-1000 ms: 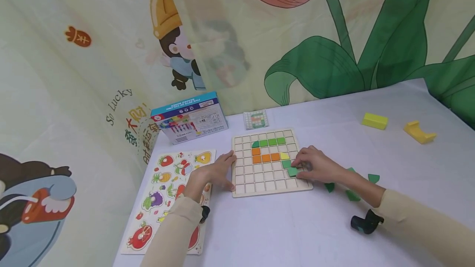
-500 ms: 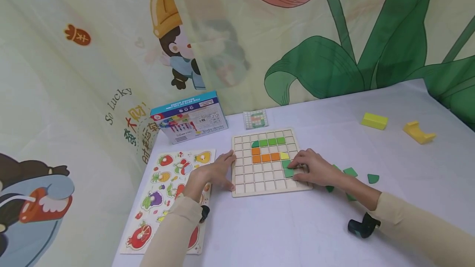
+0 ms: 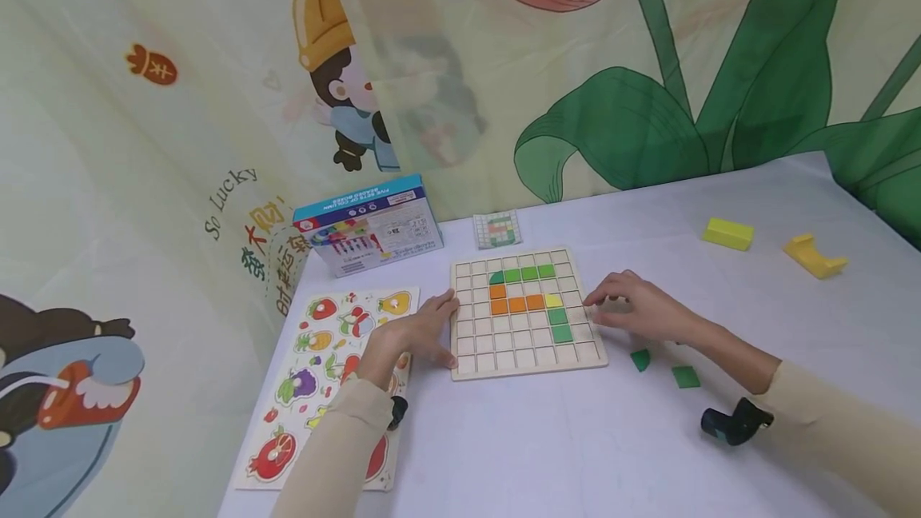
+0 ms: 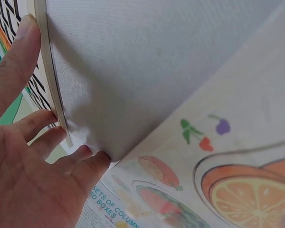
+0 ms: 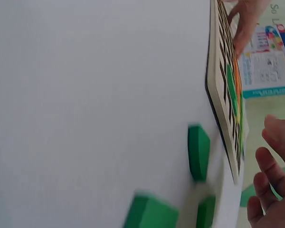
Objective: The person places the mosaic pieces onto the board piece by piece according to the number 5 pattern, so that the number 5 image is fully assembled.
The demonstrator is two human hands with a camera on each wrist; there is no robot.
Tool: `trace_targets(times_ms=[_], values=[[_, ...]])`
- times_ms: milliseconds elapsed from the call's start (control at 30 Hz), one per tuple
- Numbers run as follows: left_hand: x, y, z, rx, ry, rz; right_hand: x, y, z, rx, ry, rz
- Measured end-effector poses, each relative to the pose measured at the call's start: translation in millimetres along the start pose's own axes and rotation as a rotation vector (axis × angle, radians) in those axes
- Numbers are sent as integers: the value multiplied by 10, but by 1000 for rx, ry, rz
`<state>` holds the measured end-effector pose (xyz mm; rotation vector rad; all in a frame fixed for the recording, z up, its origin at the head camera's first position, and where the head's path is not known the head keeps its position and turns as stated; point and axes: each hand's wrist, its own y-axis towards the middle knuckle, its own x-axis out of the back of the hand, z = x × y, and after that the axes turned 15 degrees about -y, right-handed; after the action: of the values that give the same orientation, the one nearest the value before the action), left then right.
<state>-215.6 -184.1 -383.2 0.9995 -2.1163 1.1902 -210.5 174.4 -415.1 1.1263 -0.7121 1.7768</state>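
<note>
While the left hand (image 3: 413,334) steadies the wooden grid board (image 3: 528,360) by its left edge, fingers relaxed and resting against the rim, the right hand (image 3: 633,306) hovers just beside the board's right edge, fingers loosely spread and holding nothing. Green tiles (image 3: 560,325) sit in the board's cells below a yellow tile (image 3: 552,300). Two loose green pieces (image 3: 686,376) lie on the bench (image 3: 576,454) near the right wrist.

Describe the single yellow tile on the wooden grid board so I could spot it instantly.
Find the wooden grid board mid-table, between the left hand and right hand. Follow its row of orange tiles rightward. The yellow tile ends that row, directly above two green tiles, and is the board's only yellow piece.
</note>
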Motion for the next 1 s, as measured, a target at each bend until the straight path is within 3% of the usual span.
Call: trace_targets(times_ms=[133, 400, 1000], values=[[-3, 4, -3, 1, 0, -1, 112, -107, -169, -2, -22, 79], [13, 14, -6, 5, 14, 9, 144, -381, -343, 81, -106, 220], [22, 22, -5, -7, 6, 9, 53, -489, -348, 110, -114, 107]])
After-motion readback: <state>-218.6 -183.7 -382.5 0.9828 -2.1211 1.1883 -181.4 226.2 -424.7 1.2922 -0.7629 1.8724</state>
